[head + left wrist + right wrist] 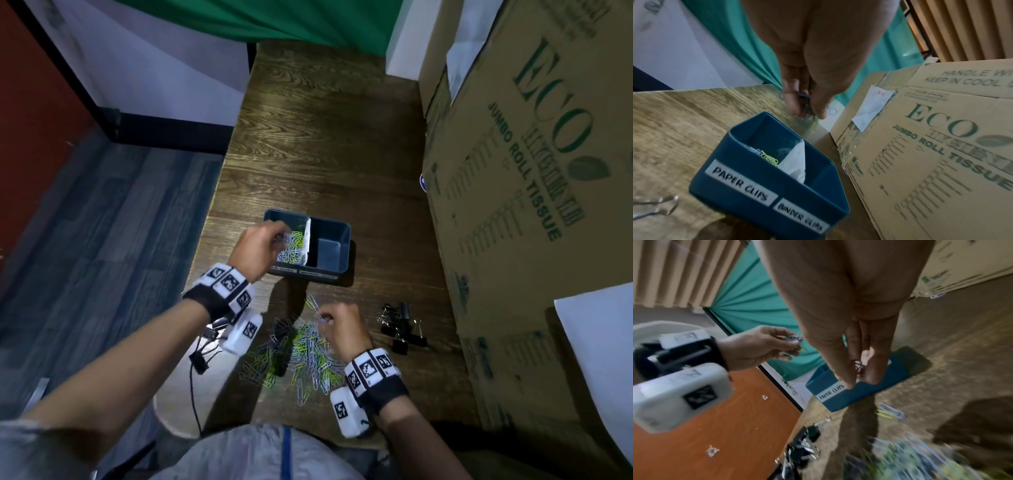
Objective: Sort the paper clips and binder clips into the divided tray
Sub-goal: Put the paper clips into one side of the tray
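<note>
A blue divided tray [330, 255] stands mid-table with a white divider; its front wall [748, 178] is labelled PAPER CLIPS on the left and BINDER CLIPS on the right. Coloured paper clips [291, 251] lie in the left compartment; the right one shows only bare floor. My left hand [279, 236] hovers over the left compartment and pinches a few paper clips [805, 105]. A loose pile of paper clips [298, 353] lies in front of the tray. My right hand [323, 317] is just above that pile, pinching a paper clip [858, 368]. Black binder clips [400, 325] lie right of the pile.
More black binder clips [205, 342] lie near the table's left edge, beside a black cable [195, 394]. A large cardboard box [513, 171] walls off the whole right side, close to the tray. Bare wooden table top [325, 137] stretches beyond the tray.
</note>
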Motion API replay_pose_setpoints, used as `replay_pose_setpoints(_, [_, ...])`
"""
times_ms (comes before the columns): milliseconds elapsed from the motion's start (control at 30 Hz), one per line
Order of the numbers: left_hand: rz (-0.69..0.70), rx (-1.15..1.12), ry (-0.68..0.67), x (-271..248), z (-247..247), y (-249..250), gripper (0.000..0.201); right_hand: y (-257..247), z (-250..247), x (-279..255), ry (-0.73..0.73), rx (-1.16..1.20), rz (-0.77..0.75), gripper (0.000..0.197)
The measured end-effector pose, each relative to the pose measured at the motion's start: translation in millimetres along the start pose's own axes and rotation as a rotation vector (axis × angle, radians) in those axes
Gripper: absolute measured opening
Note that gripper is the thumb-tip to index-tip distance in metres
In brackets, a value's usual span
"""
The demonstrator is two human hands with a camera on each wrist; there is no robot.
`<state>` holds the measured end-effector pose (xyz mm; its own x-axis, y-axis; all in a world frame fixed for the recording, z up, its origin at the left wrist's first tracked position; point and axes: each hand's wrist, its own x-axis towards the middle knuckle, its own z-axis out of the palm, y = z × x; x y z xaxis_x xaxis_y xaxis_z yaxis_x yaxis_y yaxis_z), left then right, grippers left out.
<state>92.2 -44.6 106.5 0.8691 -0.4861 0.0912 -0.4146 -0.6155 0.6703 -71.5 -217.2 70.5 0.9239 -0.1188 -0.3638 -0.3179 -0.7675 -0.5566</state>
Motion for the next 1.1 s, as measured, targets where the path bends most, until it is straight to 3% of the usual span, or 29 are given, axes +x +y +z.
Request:
replay_pose_setpoints(133, [-0.005,0.075,-0.021,8,-4,1,0.034,-28,-21,29,0.103,0.056,-0.073,0.014])
replay_pose_setpoints(300, [-0.058,0.173,-0.04,-35,9,-13,0.026,-70,-55,78,0.182,0.081,-0.098,0.009])
replay_pose_setpoints(500, [-0.162,0.182,-0.337,-96,35,-25,0.035,-93,-71,97,0.206,0.122,-0.101,0.038])
replay_pose_setpoints(633, [-0.186,0.231,-0.469,-127,51,-36,0.024,-68,-57,72,0.209,0.087,-0.089,0.028])
replay_pose_setpoints(800, [-0.214,0.232,-0.59,-157,64,-37,0.051,0,-17,22,-0.043,0.043,0.114,0.03])
replay_pose_setpoints(867, [-0.253,0.22,-0.603,-168,68,-40,0.064,33,2,1,-0.165,-0.062,0.23,0.043])
replay_pose_setpoints(1000, [-0.35,0.222,-0.682,-178,73,-48,0.088,82,32,-34,-0.275,-0.176,0.38,0.096])
replay_pose_setpoints(1100, [-0.333,0.201,-0.666,-177,81,-44,0.083,92,48,-41,-0.234,-0.142,0.411,0.1])
